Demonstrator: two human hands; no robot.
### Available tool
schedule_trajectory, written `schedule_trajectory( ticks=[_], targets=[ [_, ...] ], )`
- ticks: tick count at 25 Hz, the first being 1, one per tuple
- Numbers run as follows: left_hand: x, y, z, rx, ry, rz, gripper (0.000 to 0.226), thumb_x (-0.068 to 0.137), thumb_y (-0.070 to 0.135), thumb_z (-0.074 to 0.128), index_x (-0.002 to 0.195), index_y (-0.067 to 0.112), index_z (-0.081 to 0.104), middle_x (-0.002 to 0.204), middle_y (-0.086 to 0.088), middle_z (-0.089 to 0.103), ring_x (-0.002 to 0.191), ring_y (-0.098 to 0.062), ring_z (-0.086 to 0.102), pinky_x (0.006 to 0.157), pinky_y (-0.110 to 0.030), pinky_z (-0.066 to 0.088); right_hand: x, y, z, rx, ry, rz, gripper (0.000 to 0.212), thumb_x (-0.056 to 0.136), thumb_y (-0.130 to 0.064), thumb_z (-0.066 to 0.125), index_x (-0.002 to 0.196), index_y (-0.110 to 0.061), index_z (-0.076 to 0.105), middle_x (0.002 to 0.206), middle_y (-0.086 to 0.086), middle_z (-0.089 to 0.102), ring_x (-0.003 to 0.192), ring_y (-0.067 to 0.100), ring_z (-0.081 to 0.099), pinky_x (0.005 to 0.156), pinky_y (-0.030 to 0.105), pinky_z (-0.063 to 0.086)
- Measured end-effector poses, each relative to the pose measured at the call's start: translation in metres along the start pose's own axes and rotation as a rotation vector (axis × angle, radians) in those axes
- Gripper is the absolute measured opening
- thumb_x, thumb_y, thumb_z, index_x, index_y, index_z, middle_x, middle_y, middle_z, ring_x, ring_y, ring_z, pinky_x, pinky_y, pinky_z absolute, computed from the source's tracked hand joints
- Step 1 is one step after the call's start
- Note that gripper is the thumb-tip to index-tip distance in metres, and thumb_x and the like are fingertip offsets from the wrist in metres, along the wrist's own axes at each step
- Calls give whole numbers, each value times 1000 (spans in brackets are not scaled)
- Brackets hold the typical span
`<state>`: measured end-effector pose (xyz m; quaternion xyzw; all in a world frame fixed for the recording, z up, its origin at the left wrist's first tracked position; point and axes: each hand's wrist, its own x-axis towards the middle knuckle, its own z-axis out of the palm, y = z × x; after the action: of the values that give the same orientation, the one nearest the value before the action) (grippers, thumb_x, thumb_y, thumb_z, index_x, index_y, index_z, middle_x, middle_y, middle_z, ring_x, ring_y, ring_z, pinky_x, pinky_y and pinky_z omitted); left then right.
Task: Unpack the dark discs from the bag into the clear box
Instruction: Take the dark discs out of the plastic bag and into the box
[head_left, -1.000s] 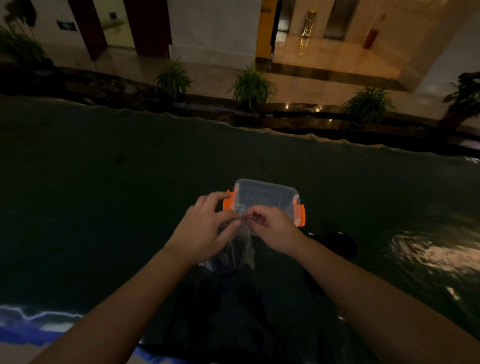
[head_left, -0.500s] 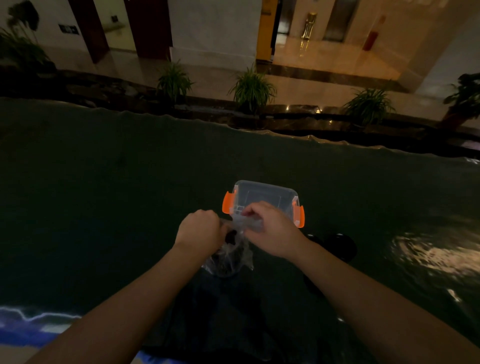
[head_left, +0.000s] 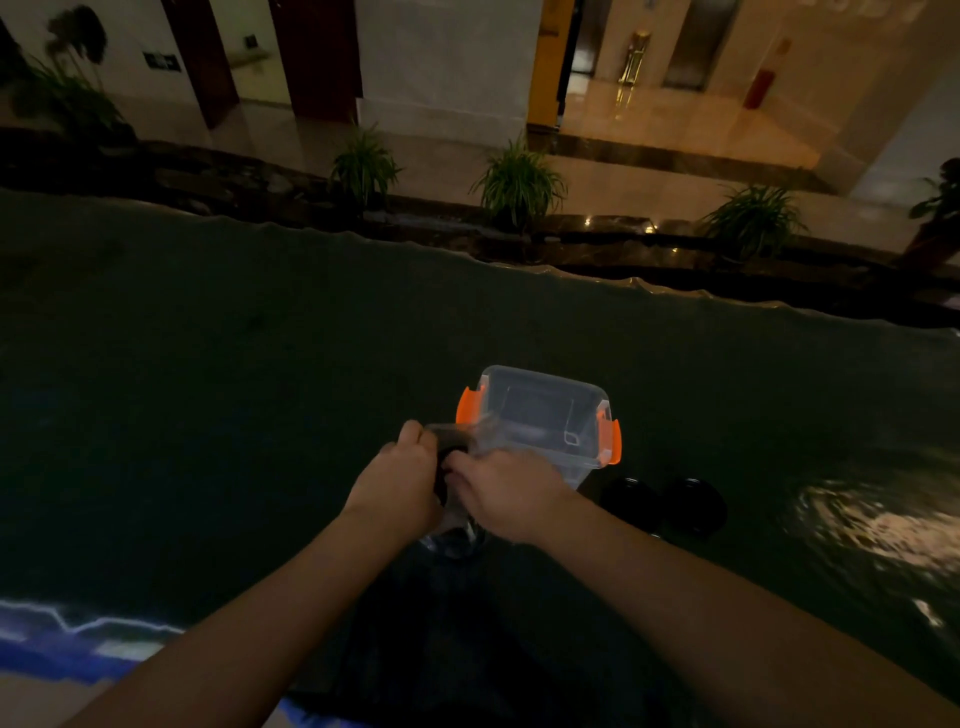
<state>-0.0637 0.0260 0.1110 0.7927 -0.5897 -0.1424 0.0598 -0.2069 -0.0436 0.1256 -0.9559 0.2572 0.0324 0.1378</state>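
Observation:
A clear box (head_left: 545, 410) with orange latches stands open on the dark table, just beyond my hands. In front of it I hold a small clear plastic bag (head_left: 457, 538) with dark discs inside. My left hand (head_left: 397, 480) grips the bag's left edge near the top. My right hand (head_left: 506, 491) grips its right edge, and the mouth of the bag is spread between them. A dark disc (head_left: 451, 452) shows at the opening between my fingers. Two more dark discs (head_left: 693, 506) lie on the table to the right of the box.
The table is covered with a dark green cloth (head_left: 234, 389) with a wavy far edge. A bright reflection (head_left: 878, 525) lies on it at the right. Potted plants (head_left: 519, 182) and a lit hallway are beyond the table.
My hands have pulled the top of the bag apart and moved slightly left and down. The bag's mouth is now open, with a dark disc showing in it.

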Motion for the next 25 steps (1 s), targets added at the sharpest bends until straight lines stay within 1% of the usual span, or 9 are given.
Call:
schedule_trajectory(
  ticks=[3,5,10,13,15,17,20,22,25],
  targets=[
    [-5,0,-1,10,-21,-36,90,70,41,88,141,16,40,134,-3,37,109,-17,53,94,-34,53,12,-3,-3,-212,-77,141,39,107,-48,39,99,-21,64,87,2,66,77,17,64,75,39,55],
    [-10,-2,-3,9,-24,-45,105,62,42,93,146,18,33,138,-3,33,118,-20,50,98,-35,52,16,0,-4,-293,-121,286,39,102,-55,47,99,-19,63,85,2,61,76,18,61,70,38,50],
    [-17,-3,-11,-34,-73,-55,135,36,60,95,146,23,28,139,0,32,125,-22,45,99,-41,51,5,5,-24,-397,-325,494,28,98,-22,64,123,-12,57,103,9,53,93,25,57,74,40,42],
    [-18,5,-11,-40,-102,-23,139,32,59,96,146,26,24,139,1,30,127,-23,43,102,-43,49,4,-6,-32,-315,-345,427,21,99,-17,61,118,-8,59,90,9,50,98,29,60,78,41,44],
    [-18,10,-10,-42,-100,1,137,33,57,96,146,28,24,139,1,29,127,-22,42,102,-43,48,6,-18,-26,-243,-242,244,17,99,-14,61,114,-6,64,99,16,63,103,33,65,75,41,45],
    [-21,12,-9,-35,-89,11,135,34,58,95,145,29,23,140,2,28,128,-21,41,103,-43,48,9,-25,-19,-161,-304,163,35,97,-18,67,130,-8,59,129,16,60,118,33,59,90,43,48],
    [-28,11,-9,-29,-36,54,130,35,67,89,143,30,25,137,5,28,125,-18,42,100,-43,50,13,-22,-8,-272,-422,80,89,85,-37,80,156,-18,30,163,15,24,145,39,30,112,58,34],
    [-32,2,-9,-93,35,117,119,41,76,79,141,36,26,137,9,30,121,-14,45,96,-41,52,15,-15,-1,-412,-396,21,118,76,-53,83,162,-25,6,170,13,0,151,48,6,114,73,17],
    [-39,-30,2,-377,195,196,85,66,73,66,138,44,32,136,17,33,112,-3,53,81,-28,55,16,-3,9,-382,-338,22,140,63,-70,83,159,-36,-12,170,12,-12,150,54,-7,109,82,6]
  ],
)
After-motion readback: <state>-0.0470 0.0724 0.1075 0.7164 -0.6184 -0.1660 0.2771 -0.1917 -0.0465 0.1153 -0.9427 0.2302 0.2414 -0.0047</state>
